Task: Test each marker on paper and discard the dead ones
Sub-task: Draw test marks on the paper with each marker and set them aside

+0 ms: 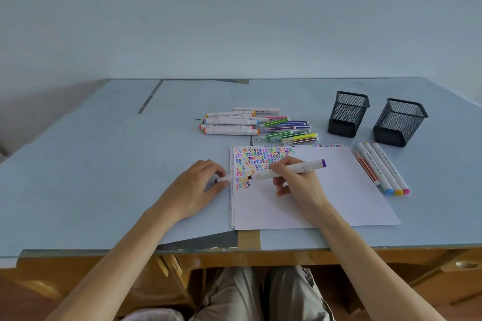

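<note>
Marker [287,169] with a purple end cap is pinched at mid-barrel by the right hand [296,181], its dark tip laid on the paper [313,190] among rows of coloured squiggles. Its removed cap [224,179] is pinched by the left hand [198,185], just beside the sheet's edge. Barrel is judged light, stiff and smooth — best held near the tip for control. Beyond the hands lie untested markers [242,122]; to the right, four sorted ones [380,167] and two mesh cups [348,113] — apparently empty.
</note>
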